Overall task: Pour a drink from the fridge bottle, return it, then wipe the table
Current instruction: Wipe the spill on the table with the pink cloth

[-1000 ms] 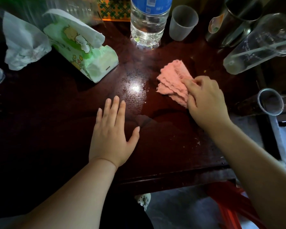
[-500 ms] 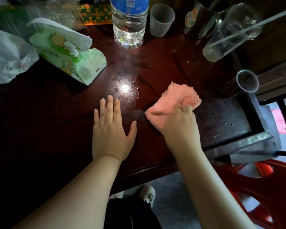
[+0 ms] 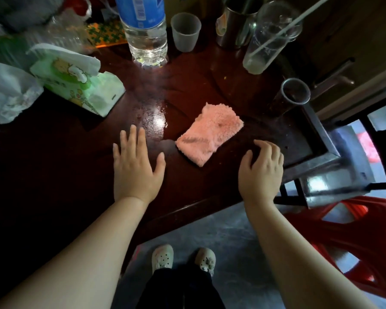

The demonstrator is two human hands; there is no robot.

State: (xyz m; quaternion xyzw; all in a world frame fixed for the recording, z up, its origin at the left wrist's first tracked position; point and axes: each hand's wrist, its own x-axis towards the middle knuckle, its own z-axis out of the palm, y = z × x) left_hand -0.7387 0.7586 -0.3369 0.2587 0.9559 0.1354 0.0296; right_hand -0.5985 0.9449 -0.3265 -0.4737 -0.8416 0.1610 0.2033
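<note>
A folded pink cloth [image 3: 210,133] lies flat on the dark wooden table [image 3: 54,163], with no hand on it. My left hand [image 3: 136,168] rests palm down on the table to the left of the cloth, fingers straight. My right hand [image 3: 262,172] hovers near the table's front right edge, below and right of the cloth, fingers loosely curled and holding nothing. A water bottle with a blue label [image 3: 145,30] stands at the back, with a small translucent cup [image 3: 185,32] beside it. A wet sheen shows on the table [image 3: 156,121] left of the cloth.
A green tissue pack [image 3: 80,85] and a white plastic bag [image 3: 7,92] sit at the left. A metal cup [image 3: 236,25], a tall clear cup with a straw [image 3: 270,39] and a dark tumbler [image 3: 292,94] stand at the back right. A red plastic stool [image 3: 354,241] is at the lower right.
My right hand let go of the pink cloth and drew back toward the table's front edge. The cloth now lies alone. My left hand stayed flat in place.
</note>
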